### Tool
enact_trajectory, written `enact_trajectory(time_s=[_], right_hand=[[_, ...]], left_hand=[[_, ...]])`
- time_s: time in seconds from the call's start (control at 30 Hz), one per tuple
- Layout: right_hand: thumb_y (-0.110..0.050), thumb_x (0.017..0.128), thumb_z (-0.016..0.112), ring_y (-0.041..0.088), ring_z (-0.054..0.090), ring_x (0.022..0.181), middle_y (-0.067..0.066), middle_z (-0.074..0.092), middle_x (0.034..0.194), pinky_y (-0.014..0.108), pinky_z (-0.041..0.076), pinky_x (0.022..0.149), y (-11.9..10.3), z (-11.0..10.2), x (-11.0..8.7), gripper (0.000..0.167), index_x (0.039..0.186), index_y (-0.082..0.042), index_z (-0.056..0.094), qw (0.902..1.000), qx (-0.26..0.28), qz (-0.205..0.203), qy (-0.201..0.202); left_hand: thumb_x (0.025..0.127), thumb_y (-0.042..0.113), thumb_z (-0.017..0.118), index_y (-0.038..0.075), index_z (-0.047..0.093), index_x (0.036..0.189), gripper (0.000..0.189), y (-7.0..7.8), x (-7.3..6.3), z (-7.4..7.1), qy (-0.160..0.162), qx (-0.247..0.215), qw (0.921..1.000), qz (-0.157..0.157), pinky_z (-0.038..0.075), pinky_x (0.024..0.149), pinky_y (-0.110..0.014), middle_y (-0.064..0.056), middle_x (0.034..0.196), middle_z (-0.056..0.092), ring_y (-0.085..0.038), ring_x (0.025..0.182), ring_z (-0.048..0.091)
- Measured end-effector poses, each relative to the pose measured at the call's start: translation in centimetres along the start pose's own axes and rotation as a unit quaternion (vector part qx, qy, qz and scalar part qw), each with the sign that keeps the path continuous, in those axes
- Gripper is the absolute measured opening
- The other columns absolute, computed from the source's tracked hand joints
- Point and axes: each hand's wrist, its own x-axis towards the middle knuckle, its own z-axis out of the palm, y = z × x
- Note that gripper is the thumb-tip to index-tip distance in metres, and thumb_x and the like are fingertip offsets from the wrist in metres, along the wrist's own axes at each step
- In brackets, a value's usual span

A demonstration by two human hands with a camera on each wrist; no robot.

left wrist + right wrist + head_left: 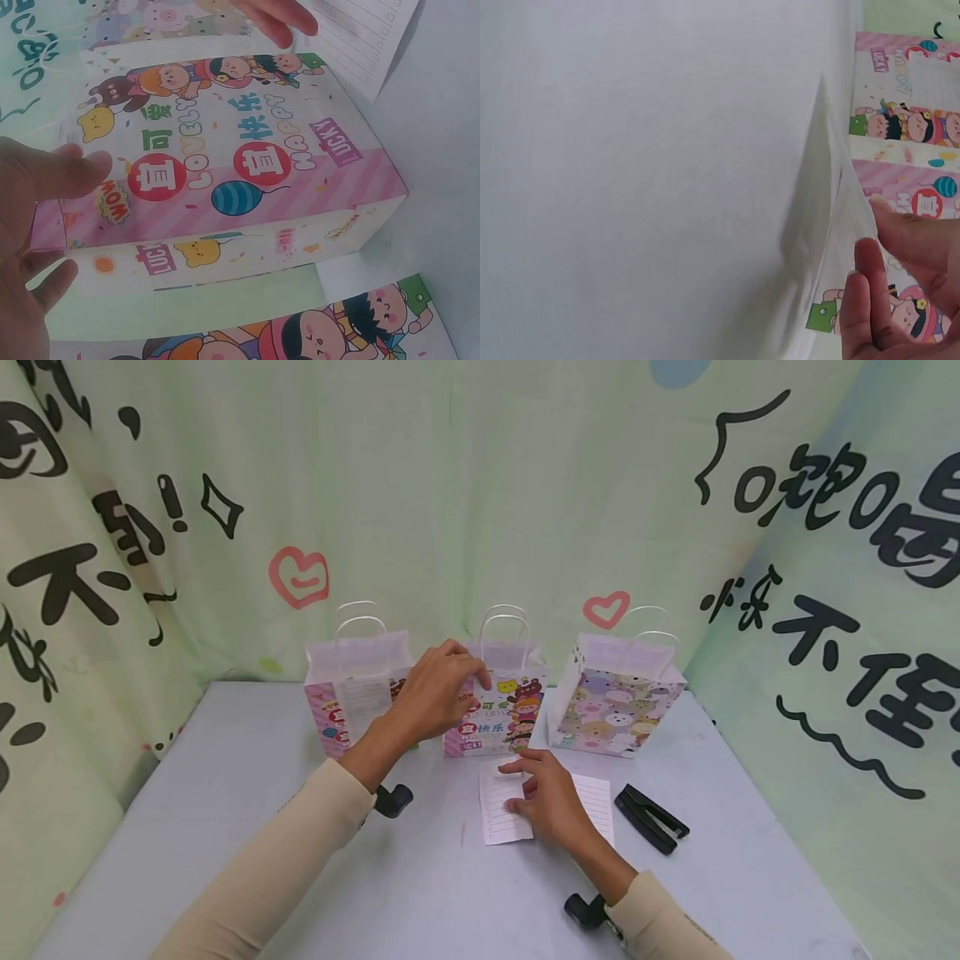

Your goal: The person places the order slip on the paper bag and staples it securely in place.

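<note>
My left hand (pixel 435 689) is at the upper left corner of the middle paper gift bag (pixel 495 727), its fingers curled round that corner. In the left wrist view, one fingertip lies on the bag's printed front panel and another is beside its side panel. Lower right, my right hand (pixel 551 797) pinches the edge of a lined paper sheet (pixel 506 810) in front of that bag. The right wrist view has this sheet (pixel 847 217) raised and bent between thumb and fingers. More lined paper (pixel 596 802) shows to the right of the hand.
The left gift bag (pixel 326 702) has a lined sheet (pixel 363 702) on its front. At the right stands another gift bag (pixel 618 702) with animal faces. A black stapler (pixel 651 818) lies right of the papers on the white table (pixel 420 893). A printed curtain (pixel 465 510) hangs behind.
</note>
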Motion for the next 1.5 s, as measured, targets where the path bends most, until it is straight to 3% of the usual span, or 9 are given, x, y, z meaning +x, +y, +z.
enact_trajectory(time_s=[0.13,0.3,0.53,0.73,0.97,1.13,1.27,1.5], right_hand=[[-0.003,0.082,0.09,0.017,0.061,0.091,0.01,0.054,0.158,0.022,0.057,0.076,0.1,-0.5,0.0,0.041,0.119,-0.02,0.082,0.9985,0.03,0.047,0.003],[-0.001,0.083,0.088,0.019,0.059,0.09,0.009,0.063,0.152,0.023,0.051,0.074,0.3,-1.1,0.1,0.035,0.113,-0.019,0.084,0.9956,0.06,0.071,-0.003],[0.002,0.084,0.086,0.019,0.056,0.088,0.004,0.075,0.105,0.022,0.048,0.071,0.2,-1.5,0.0,0.033,0.111,-0.017,0.085,0.9928,0.106,0.056,-0.007],[-0.005,0.089,0.084,0.018,0.067,0.099,0.003,0.079,0.121,0.023,0.055,0.087,-0.6,-2.1,0.0,0.03,0.117,-0.016,0.083,0.9886,0.15,0.006,-0.005],[-0.011,0.092,0.083,0.025,0.067,0.115,0.005,0.077,0.129,0.037,0.054,0.1,-1.7,-2.6,0.7,0.031,0.123,-0.015,0.08,0.979,0.201,-0.032,0.01],[-0.009,0.093,0.082,0.029,0.065,0.113,0.007,0.075,0.133,0.038,0.055,0.098,-2.6,-2.7,1.2,0.035,0.127,-0.014,0.078,0.9707,0.234,-0.047,0.025],[-0.01,0.094,0.081,0.029,0.062,0.109,0.007,0.072,0.134,0.029,0.057,0.091,-3.3,-2.7,1.6,0.035,0.128,-0.015,0.078,0.9632,0.263,-0.04,0.037],[-0.008,0.094,0.08,0.025,0.062,0.103,0.009,0.071,0.133,0.02,0.057,0.081,-4.1,-2.5,2.9,0.037,0.131,-0.011,0.076,0.9394,0.333,-0.052,0.064]], left_hand=[[0.088,0.016,0.087,0.019,0.081,0.106,0.019,0.0,0.0,0.0,-0.002,0.001,1.0,0.0,0.049,0.109,-0.043,-0.001,0.116,0.08,-0.023,0.123,0.059],[0.089,0.016,0.087,0.019,0.081,0.107,0.019,0.0,0.0,0.0,-0.002,-0.001,1.0,0.002,0.048,0.11,-0.043,-0.001,0.117,0.08,-0.024,0.124,0.058],[0.089,0.015,0.086,0.018,0.081,0.108,0.02,0.1,-0.2,-0.3,-0.008,-0.012,0.9998,-0.012,0.051,0.11,-0.043,-0.003,0.121,0.077,-0.024,0.126,0.059],[0.091,0.011,0.084,0.017,0.08,0.107,0.018,-0.1,-0.4,-0.8,-0.016,-0.039,0.9988,-0.026,0.057,0.107,-0.042,-0.005,0.128,0.073,-0.025,0.128,0.06],[0.09,0.014,0.084,0.017,0.081,0.102,0.013,-0.5,-0.4,-1.5,0.002,-0.026,0.9996,-0.013,0.056,0.107,-0.045,-0.003,0.116,0.079,-0.025,0.131,0.06],[0.09,0.016,0.085,0.017,0.081,0.098,0.009,-0.9,-0.5,-2.0,0.001,-0.025,0.9996,-0.015,0.057,0.105,-0.045,-0.002,0.112,0.08,-0.025,0.13,0.06],[0.089,0.016,0.086,0.017,0.08,0.095,0.008,-1.2,-0.6,-2.1,0.002,-0.024,0.9996,-0.015,0.057,0.104,-0.044,-0.003,0.11,0.08,-0.024,0.128,0.06],[0.088,0.017,0.087,0.018,0.08,0.092,0.008,-1.2,-0.4,-1.8,0.01,-0.007,0.9999,0.007,0.053,0.108,-0.046,0.001,0.103,0.081,-0.025,0.132,0.059]])
